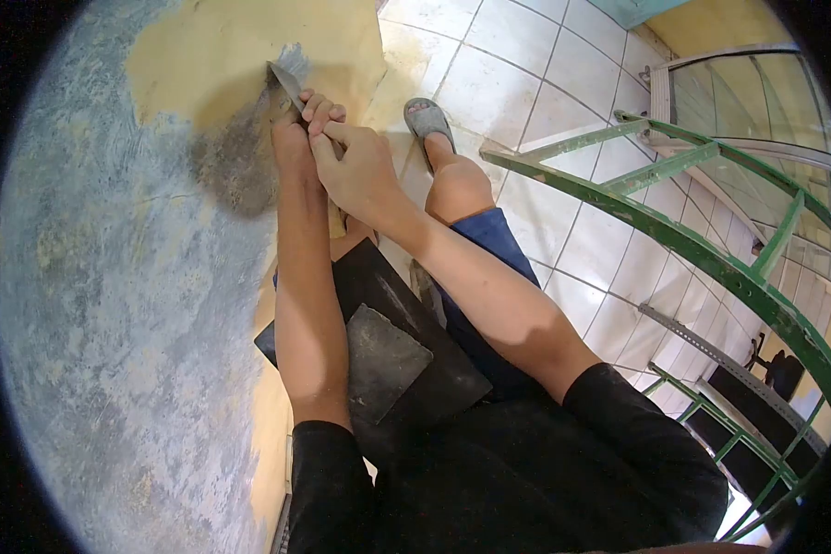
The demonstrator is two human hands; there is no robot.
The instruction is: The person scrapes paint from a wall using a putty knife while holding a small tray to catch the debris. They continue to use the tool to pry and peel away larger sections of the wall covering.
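A scraper with a pointed metal blade has its tip against the wall, at the yellow area's lower edge. My right hand is closed round its handle. Beside it, my left hand is closed too, its fingers curled over the tool near the base of the blade; much of the grip is hidden. A rough dark grey patch shows on the wall just left of my hands. Below my forearms, a black flat board lies across my lap, with a smaller grey square plate on top.
A green metal ladder leans across the right side. White floor tiles run behind my sandalled foot. At the far right are a glass-paned frame, a perforated metal bar and a green metal frame.
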